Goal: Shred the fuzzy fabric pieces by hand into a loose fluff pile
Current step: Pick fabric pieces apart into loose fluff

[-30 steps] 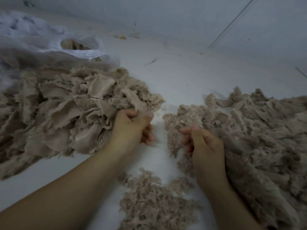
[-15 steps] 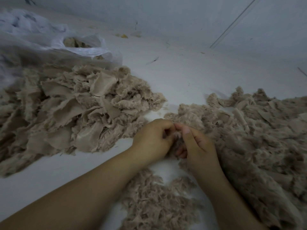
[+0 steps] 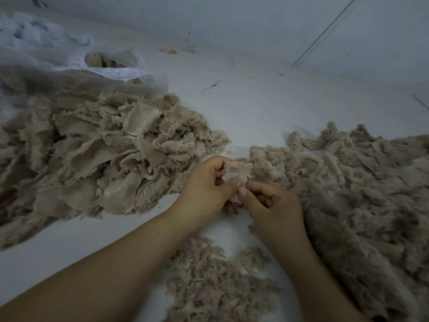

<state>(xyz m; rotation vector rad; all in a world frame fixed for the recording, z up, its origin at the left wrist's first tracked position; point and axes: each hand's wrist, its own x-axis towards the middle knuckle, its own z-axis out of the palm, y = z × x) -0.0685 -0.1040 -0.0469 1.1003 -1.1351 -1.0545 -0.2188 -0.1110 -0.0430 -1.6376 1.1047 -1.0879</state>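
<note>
Both hands, left hand [image 3: 204, 187] and right hand [image 3: 274, 203], pinch one fuzzy fabric piece [image 3: 236, 173].

The fabric piece [image 3: 236, 174] pinched between my left hand [image 3: 206, 187] and my right hand [image 3: 275, 203] is a pale pinkish beige, fuzzy and a little lighter than what surrounds it. The heap of unshredded fabric pieces [image 3: 97, 149] on my left is a dull beige-tan, with smooth backing sides showing a faint ribbed weave and a slight sheen. The fluff pile [image 3: 362, 187] on my right is a darker, mottled grey-brown. The smaller patch of shreds [image 3: 216, 282] by my forearms is the same muted brown. The surface [image 3: 267, 108] underneath is plain bluish white. The plastic bag [image 3: 111, 68] is translucent white, with tan showing inside.
</note>
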